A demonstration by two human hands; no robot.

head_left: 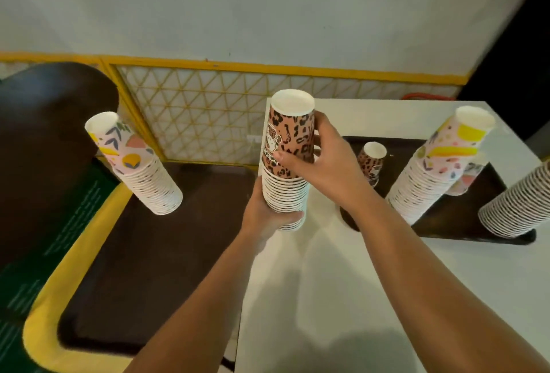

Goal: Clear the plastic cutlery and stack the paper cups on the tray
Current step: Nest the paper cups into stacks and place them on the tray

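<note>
Both hands on one leopard-print cup stack (287, 164), held upside down, bases up, in the air over the left edge of the white tabletop (327, 283). Left hand (268, 215) wraps the lower rims of the stack from the left and behind, thumb curled across the front near the bottom rims. Right hand (318, 161) grips the top cup, thumb on the printed front, fingers curled round the far side; top cup sits nested over the rest. Stack looks about upright, slight tilt. Dark tray (464, 224) lies toward the right far part of the tabletop; on it a tall floral cup stack (431, 170) leaning in the wide-angle view, a short leopard cup stack (372, 163) near the tray's far left part, and a small floral cup (464, 179) partly hidden behind the tall stack. Striped cup stack (518, 209) at the tray's right near corner, cut off by the frame edge. Second dark tray (148, 268) off the tabletop to the left, resting on a yellow-rimmed surface (59, 298); another floral cup stack (140, 167) stands at its far end. Yellow lattice panel (208, 117) behind, pale wall above. No cutlery can be made out.
</note>
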